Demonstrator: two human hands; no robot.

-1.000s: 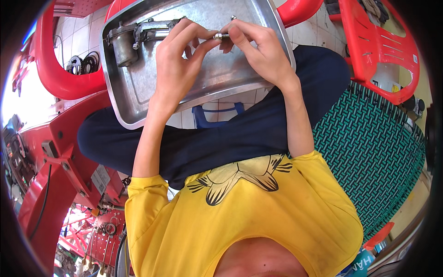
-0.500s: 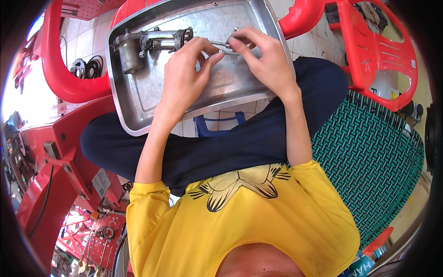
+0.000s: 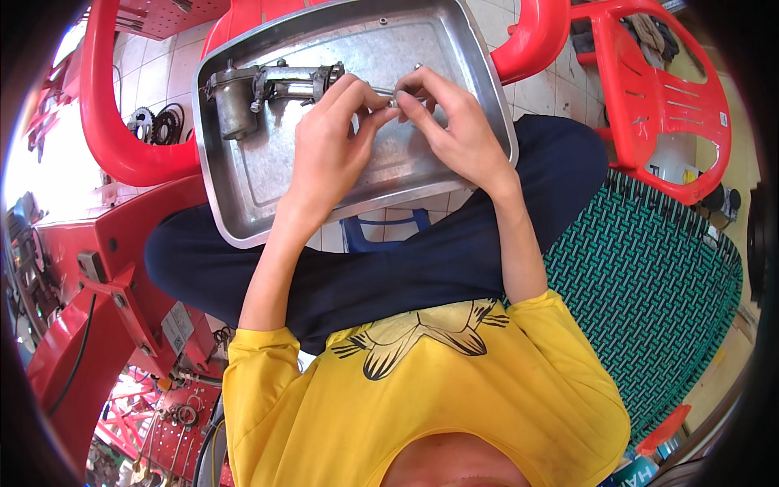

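Observation:
My left hand [image 3: 331, 146] is pinched at the middle of a metal tray, its thumb and forefinger on a small slim metal bolt [image 3: 393, 103]. Facing it, my right hand [image 3: 458, 134] has thumb and fingers closed at the same bolt, so the fingertips of both hands nearly meet and cover most of it. Behind the fingertips a thin metal rod [image 3: 381, 90] shows in part. To the left of my hands, a greasy metal assembly with a cylindrical canister [image 3: 235, 109] lies in the tray, its right end close to my left fingers.
The shallow metal tray [image 3: 422, 53] rests over my crossed legs and against a red plastic chair [image 3: 122, 162]. A small nut [image 3: 383, 21] lies near its far edge. Another red chair [image 3: 661, 105] and a green woven seat [image 3: 649, 300] are at right; red metal equipment [image 3: 138, 243] stands left.
My fingertips have drawn closer together around the bolt, now covering more of it. The tray and assembly appear slightly lower and further right in view.

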